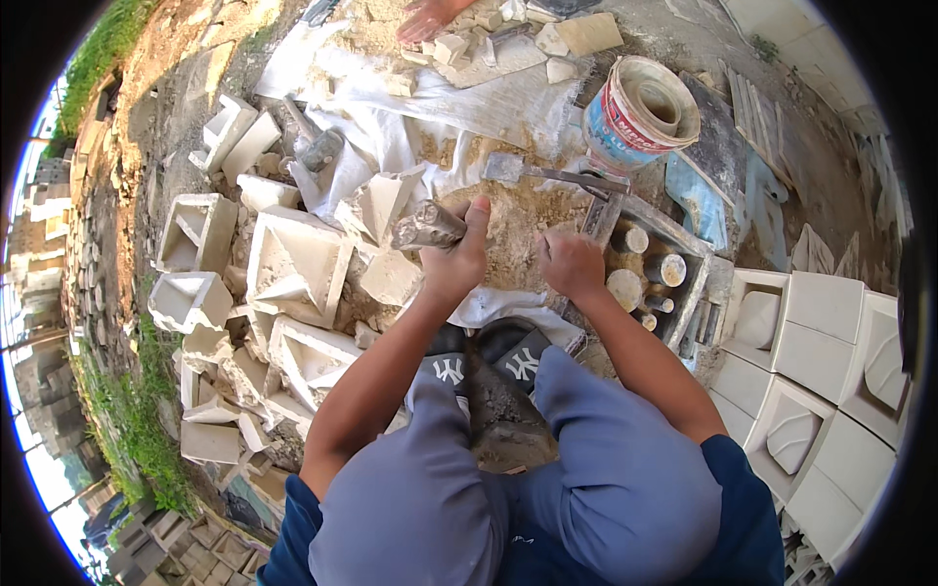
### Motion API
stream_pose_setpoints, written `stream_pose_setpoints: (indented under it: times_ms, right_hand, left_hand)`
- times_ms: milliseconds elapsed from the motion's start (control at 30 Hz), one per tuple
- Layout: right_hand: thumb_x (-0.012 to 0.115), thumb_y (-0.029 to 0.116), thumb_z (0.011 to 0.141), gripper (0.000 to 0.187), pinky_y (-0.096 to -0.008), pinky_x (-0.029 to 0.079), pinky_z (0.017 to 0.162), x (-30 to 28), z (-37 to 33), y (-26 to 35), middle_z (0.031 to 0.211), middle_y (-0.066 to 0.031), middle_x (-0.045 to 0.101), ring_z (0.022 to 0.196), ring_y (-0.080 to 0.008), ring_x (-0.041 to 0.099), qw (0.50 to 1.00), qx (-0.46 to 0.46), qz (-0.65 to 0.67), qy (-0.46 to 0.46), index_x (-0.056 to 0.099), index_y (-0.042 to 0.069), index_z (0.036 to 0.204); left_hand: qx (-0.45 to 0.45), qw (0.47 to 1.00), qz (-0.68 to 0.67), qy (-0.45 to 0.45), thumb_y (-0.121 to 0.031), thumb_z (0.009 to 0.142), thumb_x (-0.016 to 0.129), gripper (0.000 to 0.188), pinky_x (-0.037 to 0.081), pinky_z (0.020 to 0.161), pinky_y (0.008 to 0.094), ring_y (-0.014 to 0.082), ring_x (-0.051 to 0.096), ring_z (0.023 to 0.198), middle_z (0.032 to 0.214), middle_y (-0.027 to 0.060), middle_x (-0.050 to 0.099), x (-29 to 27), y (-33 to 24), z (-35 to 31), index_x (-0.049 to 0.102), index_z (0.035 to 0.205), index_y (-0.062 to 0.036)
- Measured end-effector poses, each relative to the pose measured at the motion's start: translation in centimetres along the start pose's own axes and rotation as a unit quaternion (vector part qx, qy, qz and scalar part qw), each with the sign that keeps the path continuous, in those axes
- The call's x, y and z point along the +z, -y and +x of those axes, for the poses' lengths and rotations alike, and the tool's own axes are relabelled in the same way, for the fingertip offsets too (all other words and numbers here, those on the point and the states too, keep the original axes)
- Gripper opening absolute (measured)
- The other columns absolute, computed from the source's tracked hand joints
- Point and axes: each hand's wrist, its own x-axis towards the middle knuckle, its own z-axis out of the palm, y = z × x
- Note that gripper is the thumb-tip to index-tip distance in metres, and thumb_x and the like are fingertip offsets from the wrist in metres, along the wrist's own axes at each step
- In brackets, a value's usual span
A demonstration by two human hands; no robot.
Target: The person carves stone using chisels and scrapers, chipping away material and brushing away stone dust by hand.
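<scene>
Broken pale cast blocks (293, 264) lie heaped at the left on the sandy ground (508, 230). Just right of them, the left hand (457, 256) is closed around a grey stone-like chunk (427, 227). Near it, the right hand (572, 264) rests curled on the sand, apparently holding nothing, beside a tray of cylinders (650, 273). A bucket (637, 112) stands farther right.

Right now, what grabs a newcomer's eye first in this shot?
At centre, the left hand grips a stubby grey stone-like piece over a sandy patch, while the right hand is curled closed just beside it. To the left lies a jumble of broken pale moulded blocks; neat intact ones are stacked at right. A red-and-blue bucket lies tipped on its side at upper right, above a tray of cylinders.
</scene>
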Motion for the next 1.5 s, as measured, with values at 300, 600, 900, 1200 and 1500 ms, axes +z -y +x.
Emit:
stream_pose_setpoints:
  times_ms: [300, 600, 900, 1200, 1500]
  right_hand:
    - [0.059, 0.022, 0.094, 0.023, -0.0489, 0.050, 0.069, -1.1, 2.4, -3.6, 0.070, -0.0144, 0.066, 0.066, -0.0366, 0.064, 0.996, -0.052, 0.035, -0.071, 0.062, 0.008, 0.076]
    - [0.059, 0.023, 0.092, 0.022, -0.0503, 0.050, 0.071, -0.8, 2.3, -3.9, 0.072, -0.0153, 0.067, 0.069, -0.0384, 0.064, 0.998, -0.008, 0.026, -0.049, 0.063, 0.008, 0.077]
    - [0.058, 0.023, 0.092, 0.022, -0.0499, 0.051, 0.074, -0.9, 2.2, -4.5, 0.074, -0.0153, 0.068, 0.072, -0.0377, 0.065, 0.999, 0.008, 0.025, -0.041, 0.063, 0.007, 0.077]
    - [0.059, 0.022, 0.090, 0.020, -0.0494, 0.051, 0.074, -0.7, 2.1, -4.6, 0.074, -0.0150, 0.069, 0.072, -0.0379, 0.065, 0.998, 0.010, 0.019, -0.051, 0.063, 0.007, 0.078]
    - [0.059, 0.023, 0.091, 0.021, -0.0495, 0.051, 0.073, -1.0, 1.9, -5.0, 0.072, -0.0155, 0.068, 0.070, -0.0378, 0.065, 0.998, 0.002, 0.017, -0.058, 0.064, 0.007, 0.078]
  left_hand:
    - [0.085, 0.994, 0.025, 0.064, -0.017, 0.103, 0.054, 0.044, 0.030, 0.049, 0.0312, 0.0085, 0.036, 0.052, 0.056, -0.0009, 0.043, 0.0, 1.4, -1.0, 0.049, 0.063, -0.0016]
    - [0.119, 0.987, 0.021, 0.104, -0.011, 0.105, 0.048, 0.042, 0.030, 0.053, 0.0298, 0.0091, 0.034, 0.053, 0.058, -0.0001, 0.041, 1.3, 0.2, -1.9, 0.043, 0.064, -0.0031]
    - [0.132, 0.979, -0.052, 0.147, -0.011, 0.105, 0.047, 0.044, 0.032, 0.051, 0.0314, 0.0108, 0.035, 0.050, 0.055, 0.0006, 0.041, 2.4, -1.1, -2.8, 0.044, 0.062, -0.0011]
    - [0.146, 0.979, 0.051, 0.133, -0.015, 0.104, 0.050, 0.048, 0.033, 0.049, 0.0314, 0.0120, 0.038, 0.050, 0.055, 0.0030, 0.046, 1.3, -2.0, -4.0, 0.043, 0.059, -0.0006]
    - [0.158, 0.974, -0.118, 0.112, -0.011, 0.104, 0.048, 0.046, 0.028, 0.050, 0.0310, 0.0093, 0.032, 0.052, 0.055, 0.0000, 0.037, 1.9, -1.8, -3.3, 0.036, 0.060, -0.0032]
